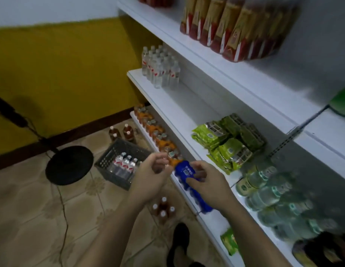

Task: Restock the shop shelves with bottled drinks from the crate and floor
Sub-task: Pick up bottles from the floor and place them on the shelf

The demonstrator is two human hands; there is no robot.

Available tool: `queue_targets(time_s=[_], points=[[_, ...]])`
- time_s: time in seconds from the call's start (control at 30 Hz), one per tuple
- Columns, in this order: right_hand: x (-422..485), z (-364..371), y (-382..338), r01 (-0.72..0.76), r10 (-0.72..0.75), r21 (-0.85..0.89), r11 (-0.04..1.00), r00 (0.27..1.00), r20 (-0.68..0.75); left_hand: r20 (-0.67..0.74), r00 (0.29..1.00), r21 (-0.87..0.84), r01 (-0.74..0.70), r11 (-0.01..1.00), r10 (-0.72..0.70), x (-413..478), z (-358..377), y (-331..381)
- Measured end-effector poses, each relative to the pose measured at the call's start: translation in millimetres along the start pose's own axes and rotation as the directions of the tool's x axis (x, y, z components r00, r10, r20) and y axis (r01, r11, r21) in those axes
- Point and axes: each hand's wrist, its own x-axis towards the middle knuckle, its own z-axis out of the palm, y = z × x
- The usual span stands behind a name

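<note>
Shop corner, white shelving on the right, tiled floor: one blue bottle in hand at the lowest shelf.

Head view: right hand (208, 186) grips the blue bottle (184, 173) round its mid-body, fingers curled over the label. The bottle is tilted over the front lip of the lowest shelf (211, 221), just beside the row of orange drinks (158, 135). Left hand (150, 174) sits near the bottle's far end, fingers loosely curled, and I see nothing in it. Crate (110, 177) on the floor holds clear water bottles (125, 163); brown bottles (163, 208) stand on the floor below the wrists. My read: it's full, so it has some weight. Thin plastic gives under a squeeze and the glossy label is likely slick. Hold mid-body, not the cap, and steady the base when standing it up.
</note>
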Motion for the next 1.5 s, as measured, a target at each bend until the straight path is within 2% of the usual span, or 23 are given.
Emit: queue_targets(time_s=[0.1,0.27,0.37,0.5,0.63,0.8,1.0,1.17,1.37,1.43,1.5], points=[[31,15,28,-0.114,0.107,0.087,0.99,0.991,0.081,0.02,0.998,0.086,0.063,0.994,-0.065,26,13,-26],[81,40,73,-0.23,0.206,0.099,0.968,0.957,0.204,0.018,0.966,0.168,0.252,0.953,-0.258,68,31,-72],[120,55,94,-0.235,0.213,0.067,0.97,0.947,0.242,0.008,0.935,0.167,0.349,0.922,-0.356,99,43,-99],[168,85,120,-0.257,0.244,0.011,0.966,0.929,0.277,-0.035,0.914,0.194,0.403,0.894,-0.405,129,48,-147],[206,130,165,-0.311,0.316,-0.068,0.948,0.891,0.326,-0.036,0.855,0.312,0.502,0.807,-0.518,159,50,-218],[229,194,248,-0.369,0.427,-0.22,0.903,0.82,0.38,0.086,0.831,0.436,0.464,0.771,-0.549,196,64,-317],[257,278,350,-0.478,0.615,-0.413,0.775,0.721,0.319,0.178,0.762,0.498,0.476,0.725,-0.622,207,87,-429],[284,348,421,-0.403,0.626,-0.564,0.721,0.728,0.279,0.265,0.758,0.497,0.422,0.758,-0.596,221,110,-505],[298,396,488,-0.359,0.698,-0.694,0.623,0.655,0.288,0.301,0.752,0.46,0.424,0.78,-0.586,232,136,-567],[295,405,504,-0.363,0.707,-0.691,0.625,0.638,0.304,0.307,0.746,0.464,0.425,0.777,-0.591,232,140,-582],[293,412,514,-0.365,0.676,-0.659,0.658,0.672,0.303,0.314,0.737,0.47,0.427,0.773,-0.598,232,143,-593]])
